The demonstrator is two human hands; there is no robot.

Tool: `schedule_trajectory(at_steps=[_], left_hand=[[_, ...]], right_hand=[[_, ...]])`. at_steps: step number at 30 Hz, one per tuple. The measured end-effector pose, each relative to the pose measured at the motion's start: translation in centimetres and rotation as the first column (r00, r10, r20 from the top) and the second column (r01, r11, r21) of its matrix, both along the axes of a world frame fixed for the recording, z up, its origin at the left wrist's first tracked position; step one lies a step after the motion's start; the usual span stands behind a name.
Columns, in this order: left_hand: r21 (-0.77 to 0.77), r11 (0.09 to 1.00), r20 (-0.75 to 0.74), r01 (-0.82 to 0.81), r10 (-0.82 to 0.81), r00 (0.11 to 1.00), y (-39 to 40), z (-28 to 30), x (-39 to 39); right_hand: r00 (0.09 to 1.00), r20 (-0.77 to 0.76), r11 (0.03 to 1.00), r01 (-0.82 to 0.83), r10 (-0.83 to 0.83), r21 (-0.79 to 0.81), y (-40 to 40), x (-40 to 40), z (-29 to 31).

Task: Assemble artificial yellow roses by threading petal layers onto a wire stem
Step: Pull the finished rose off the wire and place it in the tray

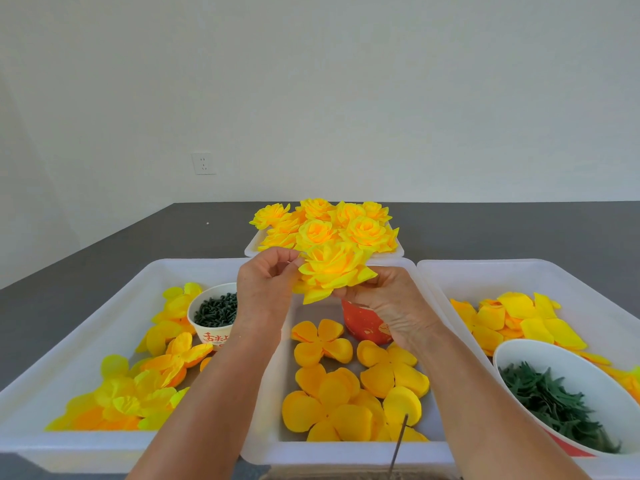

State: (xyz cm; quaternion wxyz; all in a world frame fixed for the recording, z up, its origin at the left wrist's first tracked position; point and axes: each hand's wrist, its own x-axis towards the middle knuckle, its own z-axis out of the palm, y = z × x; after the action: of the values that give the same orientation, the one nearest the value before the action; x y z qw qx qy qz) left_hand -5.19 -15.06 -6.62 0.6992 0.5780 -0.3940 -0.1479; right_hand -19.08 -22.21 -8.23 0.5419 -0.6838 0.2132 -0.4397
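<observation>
Yellow rose (pixel 330 271), fully layered, held above middle tray (pixel 346 452): left hand (pixel 266 282) pinching an outer petal, right hand (pixel 384 299) gripping beneath the bloom, stem hidden. Finished roses (pixel 325 226) heaped in far tray (pixel 251 249); loose petal layers (pixel 346 386) remaining in near trays, so more assembly judged ahead. Dark grey tabletop (pixel 104 247), white wall (pixel 311 81) with socket (pixel 203 163).

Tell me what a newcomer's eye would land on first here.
First the bright yellow fabric rose held up mid-frame, left hand pinching its petals, right hand gripping beneath. Behind it, a pile of finished yellow roses fills the far white tray. Loose orange-yellow petal layers lie in the near centre tray.
</observation>
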Motion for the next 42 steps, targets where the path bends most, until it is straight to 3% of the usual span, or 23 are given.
schedule_trajectory(at_steps=[9, 14, 19, 22, 25, 27, 33, 38, 42], left_hand=[[0.072, 0.996, 0.082, -0.058, 0.052, 0.995, -0.2, -0.4, 0.5], [0.009, 0.996, 0.05, -0.09, 0.09, 0.995, -0.2, -0.4, 0.3], [-0.07, 0.993, 0.049, -0.096, 0.1, 0.994, 0.0, -0.1, -0.5], [-0.083, 0.997, 0.138, 0.0, 0.011, 0.99, 0.3, -0.1, -0.9], [-0.039, 0.999, 0.384, -0.016, 0.03, 0.923, 0.4, -0.4, -1.5], [-0.072, 0.995, 0.486, -0.07, 0.096, 0.869, 0.4, -0.5, -1.6], [-0.198, 0.963, 0.599, -0.182, 0.265, 0.755, 0.4, -0.5, -1.5], [-0.204, 0.974, 0.61, -0.099, 0.205, 0.765, 0.4, -0.3, -1.2], [-0.214, 0.977, 0.625, -0.026, 0.157, 0.765, 0.4, -0.4, -1.5]], right_hand=[[0.991, -0.07, 0.99, 0.103, -0.11, -0.095, 0.1, 0.0, 0.2], [0.985, -0.053, 0.986, 0.158, -0.161, -0.058, -0.5, 0.1, 0.0], [0.927, -0.098, 0.929, 0.351, -0.363, -0.118, -1.0, 0.2, -0.2], [0.886, -0.066, 0.878, 0.441, -0.459, -0.183, -1.0, 0.2, -0.3], [0.865, -0.087, 0.852, 0.461, -0.494, -0.246, -1.1, 0.3, -0.3], [0.861, -0.098, 0.843, 0.458, -0.5, -0.281, -1.1, 0.4, -0.3], [0.884, -0.068, 0.86, 0.429, -0.463, -0.277, -0.7, 0.4, -0.2], [0.896, -0.092, 0.881, 0.401, -0.434, -0.249, -1.0, 0.4, -0.2], [0.945, -0.071, 0.947, 0.314, -0.319, -0.072, -1.0, 0.3, -0.2]])
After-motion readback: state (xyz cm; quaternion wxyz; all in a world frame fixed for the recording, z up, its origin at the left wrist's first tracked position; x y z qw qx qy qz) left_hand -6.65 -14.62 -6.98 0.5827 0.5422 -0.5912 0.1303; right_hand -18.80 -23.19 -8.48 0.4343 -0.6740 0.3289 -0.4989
